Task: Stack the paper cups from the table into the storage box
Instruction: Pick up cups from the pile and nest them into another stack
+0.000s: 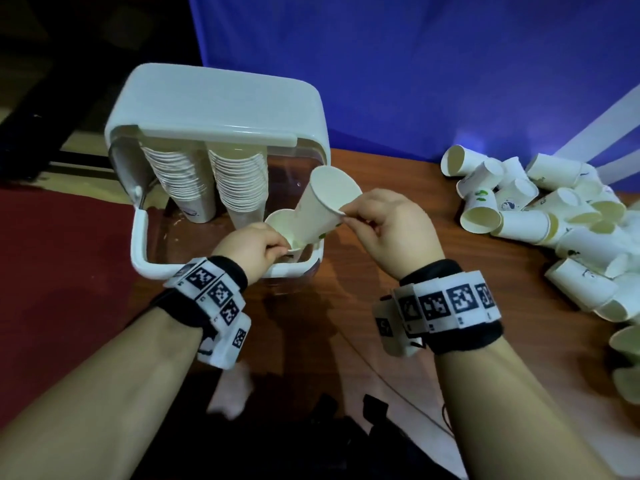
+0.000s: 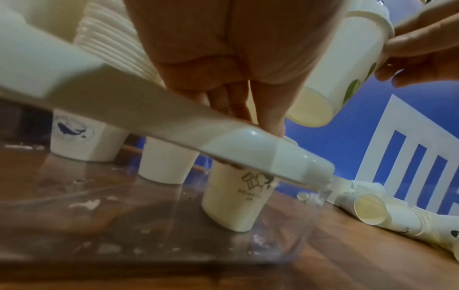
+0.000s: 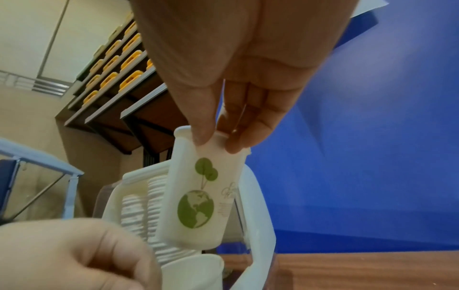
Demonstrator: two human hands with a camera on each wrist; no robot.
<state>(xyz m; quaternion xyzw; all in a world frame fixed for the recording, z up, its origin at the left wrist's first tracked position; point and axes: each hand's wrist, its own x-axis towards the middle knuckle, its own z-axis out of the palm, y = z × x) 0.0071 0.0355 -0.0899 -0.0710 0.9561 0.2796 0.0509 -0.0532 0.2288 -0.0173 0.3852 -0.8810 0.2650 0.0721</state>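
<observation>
The right hand pinches a globe-printed cup by its rim, tilted, base just above the open mouth of a second cup. That one stands in the box on the table, its rim pinched by the left hand. Two stacks stand behind; loose cups lie well apart on the right.

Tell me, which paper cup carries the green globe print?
The cup pinched by the right hand at its rim: the globe cup. The left-hand cup bears a dark logo.
</observation>
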